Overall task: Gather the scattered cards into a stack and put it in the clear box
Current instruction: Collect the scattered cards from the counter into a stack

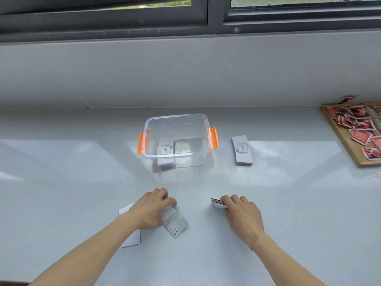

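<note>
The clear box (pixel 177 120) with orange side latches stands on the white counter, and a stack of white cards (pixel 165 150) lies inside at its left. My right hand (pixel 240 211) grips a small stack of cards (pixel 217 203) by its edge, just above the counter. My left hand (pixel 152 207) rests fingers-down on scattered white cards; one printed card (pixel 177 225) pokes out to its right and a blank one (pixel 132 239) shows under the wrist. Another card stack (pixel 241 150) lies right of the box.
A wooden tray (pixel 348 147) holding several red packets sits at the far right. A grey wall ledge and a dark window frame run behind the counter (pixel 82 172).
</note>
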